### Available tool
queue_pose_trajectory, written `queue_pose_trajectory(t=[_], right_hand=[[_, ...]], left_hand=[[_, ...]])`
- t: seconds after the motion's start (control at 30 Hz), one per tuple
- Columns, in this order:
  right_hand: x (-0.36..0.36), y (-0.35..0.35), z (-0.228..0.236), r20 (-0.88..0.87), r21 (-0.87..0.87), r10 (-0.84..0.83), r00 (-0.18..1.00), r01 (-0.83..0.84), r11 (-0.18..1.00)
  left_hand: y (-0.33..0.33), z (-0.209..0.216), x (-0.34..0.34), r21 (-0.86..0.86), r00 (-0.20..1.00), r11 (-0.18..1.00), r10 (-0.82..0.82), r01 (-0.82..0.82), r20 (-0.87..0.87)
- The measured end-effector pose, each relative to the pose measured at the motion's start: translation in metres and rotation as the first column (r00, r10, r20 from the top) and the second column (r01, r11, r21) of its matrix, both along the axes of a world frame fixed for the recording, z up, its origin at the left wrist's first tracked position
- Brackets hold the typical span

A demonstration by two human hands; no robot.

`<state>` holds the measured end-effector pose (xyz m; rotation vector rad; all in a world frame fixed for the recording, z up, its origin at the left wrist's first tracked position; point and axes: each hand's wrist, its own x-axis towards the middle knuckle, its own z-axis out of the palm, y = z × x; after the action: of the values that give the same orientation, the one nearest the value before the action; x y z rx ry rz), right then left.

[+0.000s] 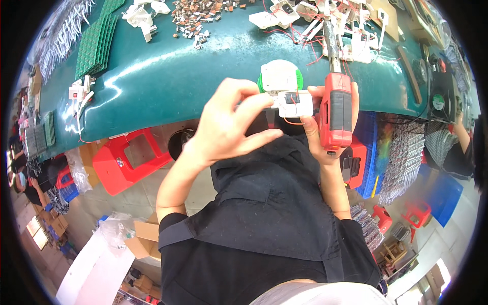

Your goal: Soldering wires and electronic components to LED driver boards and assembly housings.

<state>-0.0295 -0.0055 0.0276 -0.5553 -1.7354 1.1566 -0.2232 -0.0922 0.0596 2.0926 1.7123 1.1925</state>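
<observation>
My left hand (223, 122) reaches in from the left, its thumb stretched away from the fingers. Its index fingertip touches the left edge of a small white plastic housing (303, 105), which has a black part and red wire on its face. With thumb and fingertips my right hand (325, 147) steadies the housing's right side. The same hand is wrapped round a red and black handheld tool (338, 112), whose long metal rod (331, 46) points away over the bench. Just beyond the housing is a round white piece (281, 75) with a green rim (299, 79).
On the green bench (168, 76) lie a heap of small brown-and-silver parts (195, 20), white housings with red wires (356, 38), and green circuit boards (96, 46). A wooden strip (409, 75) lies at right. Below the bench edge stands a red stool (109, 165); other people sit at both sides.
</observation>
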Motion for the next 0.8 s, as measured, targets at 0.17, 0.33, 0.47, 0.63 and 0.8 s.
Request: queue_pose_trajectory(t=[0.17,0.33,0.47,0.63,0.8], right_hand=[[-0.006,-0.006,0.006,0.002,0.008,-0.028,1.000,0.028,1.000],[-0.013,-0.011,0.001,0.028,0.018,-0.062,0.998,0.061,0.998],[-0.014,-0.012,0.004,0.002,-0.009,-0.077,0.997,0.077,0.997],[-0.014,-0.011,0.019,-0.080,-0.268,-0.023,0.996,0.001,0.963],[-0.016,-0.007,0.020,-0.110,-0.270,-0.034,0.993,0.003,0.963]], left_hand=[[0.001,-0.025,0.025,0.181,0.991,0.978,0.088,-0.106,0.103],[0.009,-0.017,0.024,0.222,0.949,0.940,0.204,-0.258,0.239],[0.016,-0.005,0.014,0.081,0.912,0.936,0.310,-0.342,0.267],[0.029,-0.001,-0.001,-0.104,0.880,0.966,0.257,-0.235,0.400],[0.021,0.004,-0.012,-0.294,0.859,0.951,0.225,-0.091,0.460]])
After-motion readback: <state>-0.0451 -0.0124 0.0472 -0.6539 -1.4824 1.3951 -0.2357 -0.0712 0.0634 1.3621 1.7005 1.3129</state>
